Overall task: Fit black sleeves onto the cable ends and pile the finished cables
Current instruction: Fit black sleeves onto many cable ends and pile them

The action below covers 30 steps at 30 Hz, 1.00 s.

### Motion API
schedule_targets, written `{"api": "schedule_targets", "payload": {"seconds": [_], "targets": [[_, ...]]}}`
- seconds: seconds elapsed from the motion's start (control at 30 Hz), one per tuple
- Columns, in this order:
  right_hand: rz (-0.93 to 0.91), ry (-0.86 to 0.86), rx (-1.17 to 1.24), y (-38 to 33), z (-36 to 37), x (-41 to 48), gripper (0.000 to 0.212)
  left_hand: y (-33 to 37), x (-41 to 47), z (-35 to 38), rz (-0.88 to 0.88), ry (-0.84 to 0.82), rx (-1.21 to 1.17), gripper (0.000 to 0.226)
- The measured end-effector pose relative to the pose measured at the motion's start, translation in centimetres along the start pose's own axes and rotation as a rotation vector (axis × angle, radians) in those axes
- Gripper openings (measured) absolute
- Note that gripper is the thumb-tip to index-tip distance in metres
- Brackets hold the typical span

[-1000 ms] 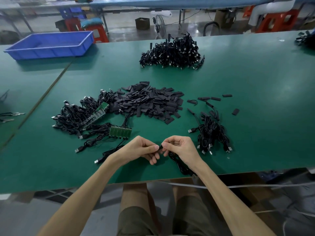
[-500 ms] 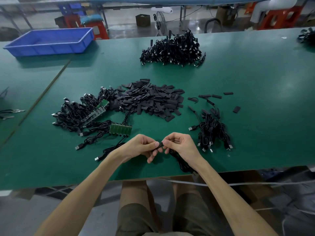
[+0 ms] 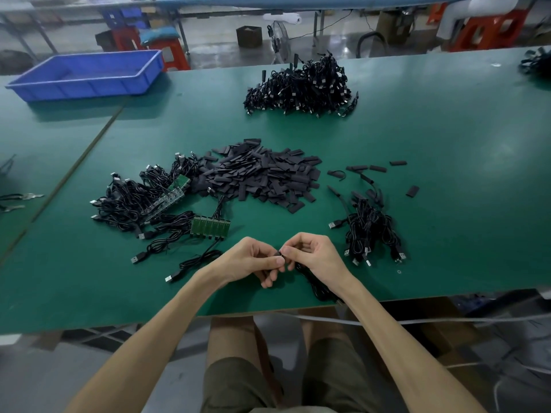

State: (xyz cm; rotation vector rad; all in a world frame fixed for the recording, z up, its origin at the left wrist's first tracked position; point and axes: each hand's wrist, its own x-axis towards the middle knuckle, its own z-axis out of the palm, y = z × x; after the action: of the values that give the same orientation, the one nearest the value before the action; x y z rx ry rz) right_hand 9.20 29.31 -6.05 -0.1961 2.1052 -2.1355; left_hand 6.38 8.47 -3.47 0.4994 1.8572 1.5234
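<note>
My left hand (image 3: 252,260) and my right hand (image 3: 317,254) meet fingertip to fingertip near the table's front edge, pinching a small black sleeve (image 3: 279,255) on a cable end. The black cable (image 3: 316,286) trails down from under my right hand to the table edge. A heap of flat black sleeves (image 3: 265,177) lies in the middle of the green table (image 3: 447,144). Cables with green circuit boards (image 3: 210,227) lie tangled at the left (image 3: 134,201). A small pile of cables (image 3: 371,231) sits to the right of my hands.
A large pile of black cables (image 3: 301,87) lies at the far middle. A blue tray (image 3: 86,74) stands at the back left. A few loose sleeves (image 3: 413,190) are scattered right of the heap. Pliers-like tools (image 3: 18,201) lie at the left edge.
Both hands stay together at the same spot, with fingers shifting slightly on the sleeve and cable end. The view has tilted a little.
</note>
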Motion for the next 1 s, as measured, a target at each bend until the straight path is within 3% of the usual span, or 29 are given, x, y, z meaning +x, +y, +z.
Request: {"api": "schedule_targets", "payload": {"seconds": [0.57, 1.0], "targets": [[-0.019, 0.010, -0.007, 0.4, -0.1, 0.2, 0.005, 0.2, -0.3, -0.5, -0.025, -0.043, -0.059, 0.043], [-0.013, -0.018, 0.002, 0.3, 0.2, 0.1, 0.004, -0.1, 0.3, -1.6, -0.021, -0.123, -0.046, 0.029]]}}
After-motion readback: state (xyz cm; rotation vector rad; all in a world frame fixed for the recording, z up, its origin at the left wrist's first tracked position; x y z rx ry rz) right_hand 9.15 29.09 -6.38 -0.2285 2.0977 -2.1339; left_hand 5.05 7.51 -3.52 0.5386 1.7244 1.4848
